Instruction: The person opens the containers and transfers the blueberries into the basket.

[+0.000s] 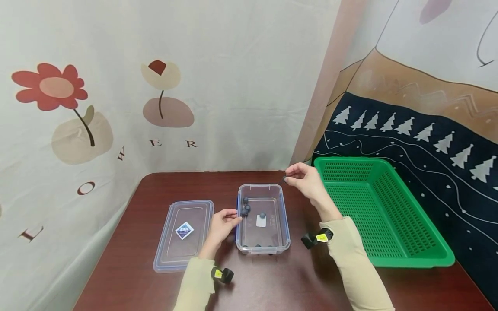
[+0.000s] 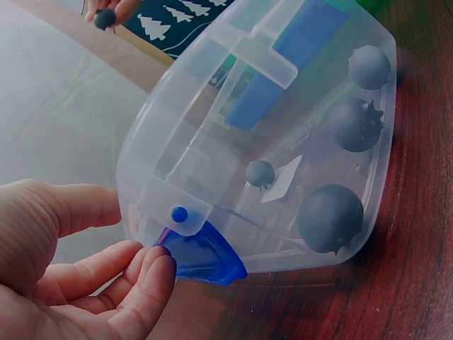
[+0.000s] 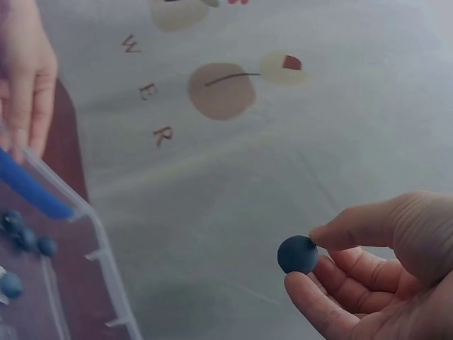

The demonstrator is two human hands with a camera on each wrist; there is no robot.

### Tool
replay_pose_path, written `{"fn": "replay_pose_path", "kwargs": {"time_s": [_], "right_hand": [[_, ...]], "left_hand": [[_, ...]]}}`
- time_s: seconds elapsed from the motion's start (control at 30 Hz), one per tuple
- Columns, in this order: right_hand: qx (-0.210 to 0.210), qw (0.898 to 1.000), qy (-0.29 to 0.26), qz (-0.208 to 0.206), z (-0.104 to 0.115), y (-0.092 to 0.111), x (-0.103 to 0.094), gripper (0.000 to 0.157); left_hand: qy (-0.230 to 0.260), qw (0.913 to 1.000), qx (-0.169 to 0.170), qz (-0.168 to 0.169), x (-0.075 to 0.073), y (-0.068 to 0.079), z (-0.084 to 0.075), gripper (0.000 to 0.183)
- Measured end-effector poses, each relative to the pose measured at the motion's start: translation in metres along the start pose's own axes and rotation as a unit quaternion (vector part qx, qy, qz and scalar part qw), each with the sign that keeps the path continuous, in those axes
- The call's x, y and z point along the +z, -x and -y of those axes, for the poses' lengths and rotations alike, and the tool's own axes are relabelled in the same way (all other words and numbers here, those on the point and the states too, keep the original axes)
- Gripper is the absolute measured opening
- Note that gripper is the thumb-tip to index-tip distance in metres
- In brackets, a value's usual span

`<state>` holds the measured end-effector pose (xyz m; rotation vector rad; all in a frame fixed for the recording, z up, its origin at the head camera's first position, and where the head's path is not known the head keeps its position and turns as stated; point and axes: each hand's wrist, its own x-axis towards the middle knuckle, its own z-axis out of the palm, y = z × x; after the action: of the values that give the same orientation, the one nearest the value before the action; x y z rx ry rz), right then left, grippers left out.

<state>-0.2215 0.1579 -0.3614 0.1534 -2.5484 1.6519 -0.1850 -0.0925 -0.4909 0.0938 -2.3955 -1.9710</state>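
A clear plastic box (image 1: pixel 272 231) with blue side latches stands on the table. Several blueberries (image 2: pixel 331 218) lie inside, mostly along its left wall, with one by a white label (image 1: pixel 261 220). My left hand (image 1: pixel 221 224) holds the box's left side, its fingertips at a blue latch (image 2: pixel 205 255) and the thumb by the rim. Raised beyond the box's far right corner, my right hand (image 1: pixel 307 180) pinches a single blueberry (image 3: pixel 297 254) between thumb and fingertips. That berry is apart from the box.
Left of the box lies its clear lid (image 1: pixel 171 250) with a blue-and-white diamond sticker (image 1: pixel 184 230). A large green basket (image 1: pixel 412 261) stands at the right on the dark red wooden table (image 1: pixel 128 259). Printed curtains (image 1: pixel 241 86) hang behind the table.
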Motion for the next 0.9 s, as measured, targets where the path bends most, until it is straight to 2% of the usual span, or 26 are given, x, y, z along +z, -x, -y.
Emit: {"fn": "replay_pose_path", "kwargs": {"time_s": [0.3,0.5,0.73,0.9], "right_hand": [[-0.017,0.999,-0.041,-0.023,0.000,-0.008,-0.038,0.022],[-0.025,0.997,-0.067,-0.034,-0.007,-0.010,-0.065,0.024],[-0.031,0.991,-0.124,-0.042,-0.023,-0.010,-0.094,0.014],[-0.022,0.980,-0.191,-0.048,-0.038,-0.007,-0.114,0.011]], "left_hand": [[-0.001,1.0000,-0.006,-0.002,-0.001,0.001,0.000,0.028],[-0.003,1.0000,-0.004,-0.001,-0.001,0.002,0.000,0.029],[0.006,0.9999,-0.011,0.010,-0.002,0.001,-0.001,0.030],[0.001,0.9999,-0.009,0.013,-0.004,0.013,-0.026,0.028]]}}
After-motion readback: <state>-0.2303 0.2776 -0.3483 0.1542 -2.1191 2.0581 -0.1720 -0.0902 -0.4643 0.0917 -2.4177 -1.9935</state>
